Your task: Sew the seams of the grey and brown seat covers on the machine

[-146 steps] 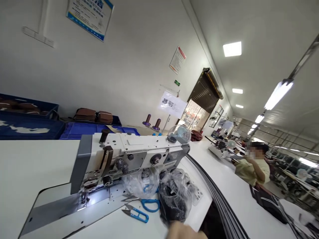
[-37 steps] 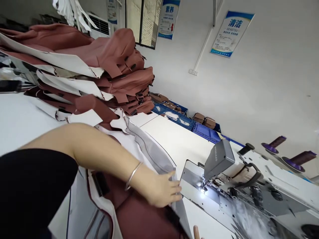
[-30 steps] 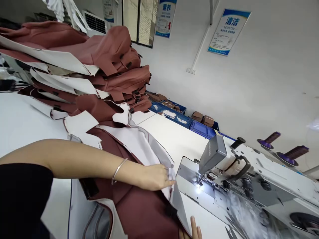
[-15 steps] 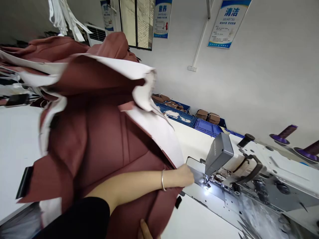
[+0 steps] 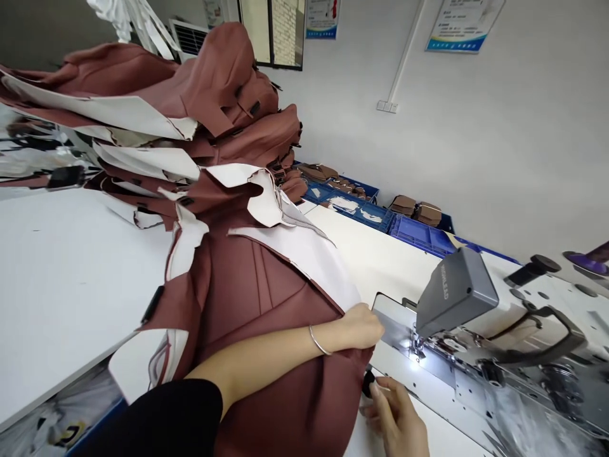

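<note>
A maroon leather-like seat cover (image 5: 238, 285) with white backing lies in front of me, spread over the white table. My left hand (image 5: 359, 327), with a silver bangle at the wrist, is closed on the cover's right edge. Below it, my right hand (image 5: 399, 412) has its thumb and fingers at a small black tab (image 5: 368, 383) on that same edge, seemingly pinching it. Just right of both hands is the sewing machine (image 5: 459, 298), its lamp lit at the needle. The cover's edge inside my left fist is hidden.
A tall heap of maroon covers (image 5: 228, 82) stands at the back left. Blue crates (image 5: 419, 235) with brown pieces line the wall. Left of the cover extends the white table (image 5: 80, 254). Clear plastic (image 5: 518, 406) lies under the machine arm.
The cover has settled down onto the table, showing the heap behind it. My right hand has come from the cover's lower front to the black tab. The view has tilted down.
</note>
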`<state>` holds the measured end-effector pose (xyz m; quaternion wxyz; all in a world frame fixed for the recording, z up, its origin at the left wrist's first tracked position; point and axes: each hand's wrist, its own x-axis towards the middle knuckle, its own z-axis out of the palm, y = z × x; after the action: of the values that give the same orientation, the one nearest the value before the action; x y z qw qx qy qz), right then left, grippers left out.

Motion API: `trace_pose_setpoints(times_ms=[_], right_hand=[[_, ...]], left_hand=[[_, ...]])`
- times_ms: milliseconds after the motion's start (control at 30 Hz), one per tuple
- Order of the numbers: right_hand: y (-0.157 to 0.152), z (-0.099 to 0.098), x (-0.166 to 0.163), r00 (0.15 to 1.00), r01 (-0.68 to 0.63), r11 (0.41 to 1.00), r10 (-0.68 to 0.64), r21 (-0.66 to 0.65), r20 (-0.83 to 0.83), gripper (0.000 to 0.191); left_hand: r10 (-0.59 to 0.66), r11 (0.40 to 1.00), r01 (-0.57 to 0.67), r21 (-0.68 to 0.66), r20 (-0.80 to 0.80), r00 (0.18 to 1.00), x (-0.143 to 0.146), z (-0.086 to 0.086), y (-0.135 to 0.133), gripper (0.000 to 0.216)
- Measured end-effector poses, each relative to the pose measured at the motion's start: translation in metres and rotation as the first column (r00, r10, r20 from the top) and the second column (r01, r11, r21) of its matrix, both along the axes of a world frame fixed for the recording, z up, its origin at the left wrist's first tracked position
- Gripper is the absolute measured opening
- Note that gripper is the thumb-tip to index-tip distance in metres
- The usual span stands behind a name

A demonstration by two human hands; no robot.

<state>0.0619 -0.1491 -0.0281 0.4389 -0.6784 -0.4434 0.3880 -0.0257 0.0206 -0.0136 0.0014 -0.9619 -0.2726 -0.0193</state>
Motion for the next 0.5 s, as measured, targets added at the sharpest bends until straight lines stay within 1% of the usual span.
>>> trace_pose_setpoints(times_ms=[33, 67, 133, 167, 233, 300, 400, 500], right_hand=[[0.009, -0.003, 0.0, 0.99, -0.034, 0.997, 0.025, -0.064, -0.139, 0.053], [0.017, -0.006, 0.002, 0.967, -0.096, 0.99, 0.067, -0.107, -0.248, 0.058], [0.025, -0.01, 0.006, 0.907, -0.205, 0.965, 0.126, -0.162, -0.401, 0.063], [0.027, -0.011, 0.008, 0.885, -0.227, 0.958, 0.128, -0.176, -0.448, 0.064], [0.026, -0.011, 0.012, 0.865, -0.215, 0.958, 0.096, -0.192, -0.493, 0.062], [0.024, -0.007, 0.013, 0.864, -0.206, 0.955, 0.076, -0.212, -0.497, 0.059], [0.025, -0.001, 0.011, 0.856, -0.268, 0.934, 0.118, -0.236, -0.503, 0.057], [0.032, -0.002, 0.01, 0.837, -0.33, 0.921, 0.185, -0.206, -0.514, 0.055]], left_hand=[[0.001, 1.0, -0.001, -0.008, 0.001, 1.0, -0.001, 0.0, -0.001, 0.01], [-0.001, 1.0, 0.001, -0.015, 0.003, 1.0, -0.001, 0.001, -0.001, 0.009], [-0.007, 1.0, 0.007, -0.016, 0.019, 1.0, -0.003, 0.002, -0.001, 0.01], [-0.008, 1.0, 0.009, -0.014, 0.031, 0.999, -0.004, 0.003, -0.001, 0.011], [-0.015, 1.0, 0.015, -0.009, 0.062, 0.998, -0.005, 0.004, 0.0, 0.011], [-0.018, 1.0, 0.02, -0.023, 0.099, 0.995, -0.006, 0.007, 0.002, 0.01], [0.0, 0.996, 0.011, -0.087, 0.134, 0.991, -0.008, 0.012, 0.003, 0.009], [0.003, 0.993, 0.012, -0.115, 0.13, 0.992, -0.008, 0.017, 0.001, 0.009]])
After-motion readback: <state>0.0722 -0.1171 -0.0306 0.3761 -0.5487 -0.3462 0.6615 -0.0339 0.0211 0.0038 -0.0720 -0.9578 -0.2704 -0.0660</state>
